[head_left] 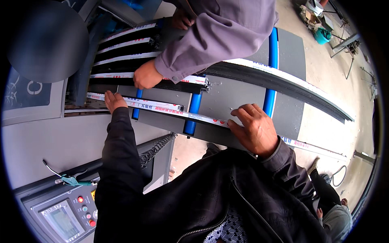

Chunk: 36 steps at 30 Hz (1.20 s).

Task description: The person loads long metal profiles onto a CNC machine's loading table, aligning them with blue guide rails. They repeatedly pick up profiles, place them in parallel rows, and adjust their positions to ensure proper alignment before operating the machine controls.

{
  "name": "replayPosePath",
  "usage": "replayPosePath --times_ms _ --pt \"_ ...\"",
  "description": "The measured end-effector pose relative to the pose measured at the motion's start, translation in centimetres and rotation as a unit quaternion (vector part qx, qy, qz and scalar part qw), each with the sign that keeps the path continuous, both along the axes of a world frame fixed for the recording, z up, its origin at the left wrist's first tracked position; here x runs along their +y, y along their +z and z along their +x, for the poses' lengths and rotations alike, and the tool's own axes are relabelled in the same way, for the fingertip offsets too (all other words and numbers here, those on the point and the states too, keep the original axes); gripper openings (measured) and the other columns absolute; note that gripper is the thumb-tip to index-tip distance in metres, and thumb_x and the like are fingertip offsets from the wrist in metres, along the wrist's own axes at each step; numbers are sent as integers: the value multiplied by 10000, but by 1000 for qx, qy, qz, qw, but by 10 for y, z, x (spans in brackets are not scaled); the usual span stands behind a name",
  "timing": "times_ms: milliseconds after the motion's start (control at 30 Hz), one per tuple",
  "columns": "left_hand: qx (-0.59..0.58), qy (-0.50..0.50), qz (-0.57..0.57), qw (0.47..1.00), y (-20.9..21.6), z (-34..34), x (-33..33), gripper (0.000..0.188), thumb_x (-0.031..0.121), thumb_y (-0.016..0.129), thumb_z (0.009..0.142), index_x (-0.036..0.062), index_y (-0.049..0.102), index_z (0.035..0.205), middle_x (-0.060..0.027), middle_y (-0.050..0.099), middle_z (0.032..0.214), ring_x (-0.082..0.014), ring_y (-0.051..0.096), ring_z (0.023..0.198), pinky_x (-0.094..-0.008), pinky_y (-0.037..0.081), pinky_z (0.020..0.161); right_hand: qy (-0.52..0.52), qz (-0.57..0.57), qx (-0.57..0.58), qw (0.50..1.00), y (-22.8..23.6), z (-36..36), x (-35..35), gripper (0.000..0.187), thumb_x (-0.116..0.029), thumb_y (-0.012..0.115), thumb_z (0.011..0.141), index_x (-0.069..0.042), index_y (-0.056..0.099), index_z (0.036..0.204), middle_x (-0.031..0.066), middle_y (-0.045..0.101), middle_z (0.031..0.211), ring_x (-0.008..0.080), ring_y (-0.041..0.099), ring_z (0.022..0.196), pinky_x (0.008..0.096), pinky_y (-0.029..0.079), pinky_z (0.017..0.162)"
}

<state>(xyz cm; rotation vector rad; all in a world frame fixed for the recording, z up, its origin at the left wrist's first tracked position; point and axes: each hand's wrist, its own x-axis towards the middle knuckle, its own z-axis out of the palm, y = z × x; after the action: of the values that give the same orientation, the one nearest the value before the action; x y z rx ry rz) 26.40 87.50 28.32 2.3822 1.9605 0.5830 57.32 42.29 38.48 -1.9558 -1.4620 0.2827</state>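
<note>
My left hand (115,101) is closed over a slim profile bar (137,100) covered in white printed film, at the left by the machine. A longer film-covered profile bar (202,118) lies alongside it on the near side and runs right, passing under my right hand (255,128). That hand is over the bar with its thumb and fingers apart and bent; whether its palm touches is hidden. Across from me, a co-worker's hand (148,75) rests on another dark profile bar (174,83) with white film on top. The co-worker's other hand (182,19) is near the far bars.
Several film-topped bars (125,43) lie at the far left. A long dark bar (291,85) crosses blue rollers (270,101) on the grey table (239,93). A control panel (65,218) and coiled hose (156,150) are at lower left. Another person (338,216) is at lower right.
</note>
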Motion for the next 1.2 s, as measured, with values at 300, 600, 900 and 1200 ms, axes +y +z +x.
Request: replayPosePath --times_ms 300,600,900,1200 --pt "16 -24 -8 1000 -1 -6 3 641 356 315 1021 -38 357 1525 -210 297 1618 -302 196 1532 -398 107 1259 7 -10 18 1000 -1 -8 5 244 -187 727 857 -1 651 996 163 641 951 343 616 881 435 517 755" --pt "11 -34 3 999 2 -3 -5 642 357 314 1021 -43 358 1521 -221 318 1604 -303 213 1525 -402 99 1260 19 -30 19 999 -2 -10 8 242 -199 720 877 3 663 997 157 647 935 330 627 858 424 520 736" --pt "-2 -13 9 1000 3 2 -8 636 362 319 1020 -32 374 1516 -221 323 1602 -325 230 1516 -407 115 1257 19 -18 20 999 -2 -11 11 219 -179 721 872 -2 655 983 155 647 928 336 627 849 429 519 732" --pt "29 -22 12 999 3 -1 -9 606 329 333 1025 -43 395 1499 -191 354 1594 -328 242 1506 -410 138 1256 32 -25 25 999 -2 -14 14 212 -168 714 862 -4 665 986 151 646 933 343 625 881 436 521 765"
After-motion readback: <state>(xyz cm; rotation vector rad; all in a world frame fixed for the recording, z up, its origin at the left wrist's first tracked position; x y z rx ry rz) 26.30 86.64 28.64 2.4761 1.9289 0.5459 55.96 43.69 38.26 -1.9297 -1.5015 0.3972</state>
